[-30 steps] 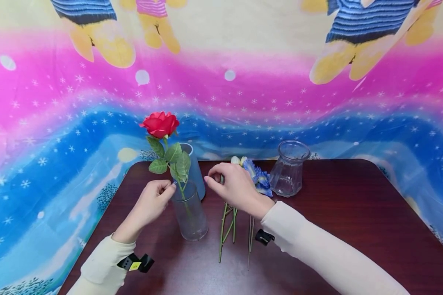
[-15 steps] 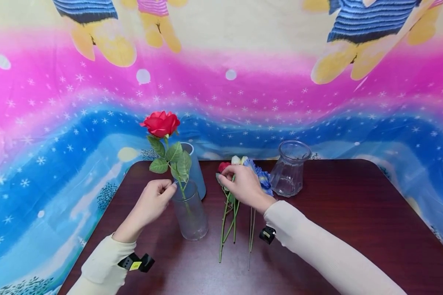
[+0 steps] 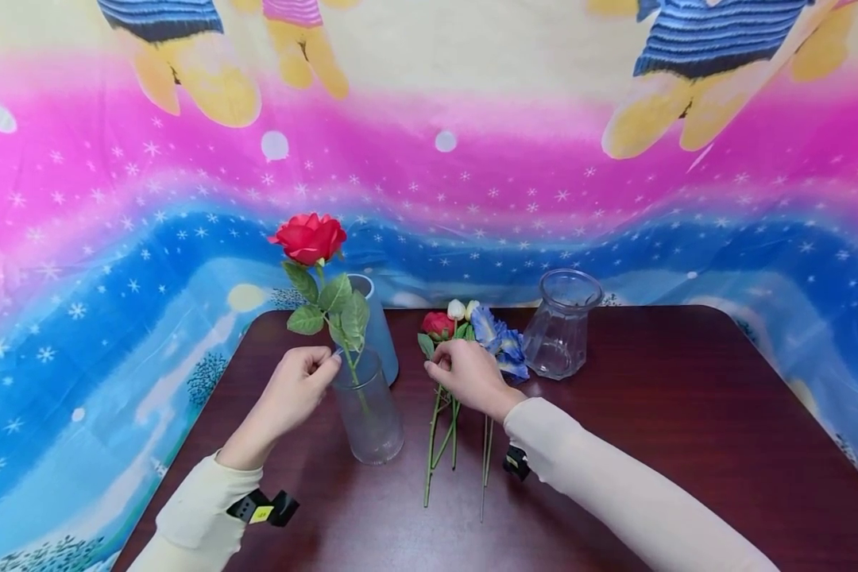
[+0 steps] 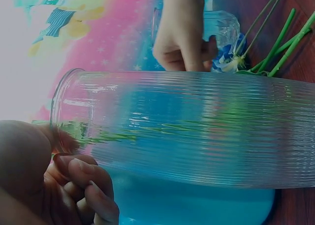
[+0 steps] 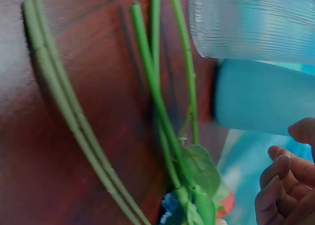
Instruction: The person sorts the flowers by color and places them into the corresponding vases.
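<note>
We judge the red rose (image 3: 336, 295), standing in the glass vase (image 3: 372, 429), light, soft-petalled and best taken by its stiff stem; fingers of the left hand (image 3: 293, 389) seem to pinch the vase's rim, while those of the right hand (image 3: 470, 375), right of the vase, curl loosely, empty.

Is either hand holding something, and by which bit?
The left hand seems to pinch the ribbed clear vase by its rim; the right hand appears to hold nothing.

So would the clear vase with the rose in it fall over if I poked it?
The ribbed vase might tip, being tall and narrow. The rose sticking up high could make it wobblier. It looks like glass, so falling might crack it.
</note>
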Tool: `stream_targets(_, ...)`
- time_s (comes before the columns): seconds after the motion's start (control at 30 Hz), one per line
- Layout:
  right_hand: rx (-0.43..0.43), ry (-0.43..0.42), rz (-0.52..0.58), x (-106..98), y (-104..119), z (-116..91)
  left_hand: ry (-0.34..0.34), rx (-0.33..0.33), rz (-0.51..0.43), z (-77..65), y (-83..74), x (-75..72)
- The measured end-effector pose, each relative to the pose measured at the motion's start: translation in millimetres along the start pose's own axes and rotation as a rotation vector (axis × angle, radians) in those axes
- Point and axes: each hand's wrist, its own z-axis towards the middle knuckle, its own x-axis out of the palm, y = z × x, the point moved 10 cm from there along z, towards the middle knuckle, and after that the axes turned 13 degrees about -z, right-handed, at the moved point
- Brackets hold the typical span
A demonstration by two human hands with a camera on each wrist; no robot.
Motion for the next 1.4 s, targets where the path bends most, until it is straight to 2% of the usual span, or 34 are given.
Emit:
stream_targets(0.27, -0.01, 0.068, -0.102, 30, -2, -6, 0.004, 0.005, -0.001, -0.7, -0.9, -0.1)
stream_targets(0.53, 0.027, 0.199, -0.219, 59, -5, -9, 0.008, -0.006, 0.017, -0.3, 3.6, -1.0)
stream_targets(0.77, 0.037, 0.217, -0.318, 69, -8, -8, 0.006, -0.002, 0.004, -0.2, 3.9, -1.0)
stream_targets(1.1, 0.072, 0.238, -0.328, 72, -16, -4, 0.002, 0.009, -0.003, 2.1, 3.0, 0.6)
stream_targets(1.27, 0.138, 0.272, -0.257, 71, -25, -4, 0.001, 0.009, 0.001, 1.8, 3.0, 0.1)
stream_targets(1.4, 0.173, 0.263, -0.201, 66, -31, -4, 0.002, 0.006, -0.001, 0.7, 2.9, -0.1)
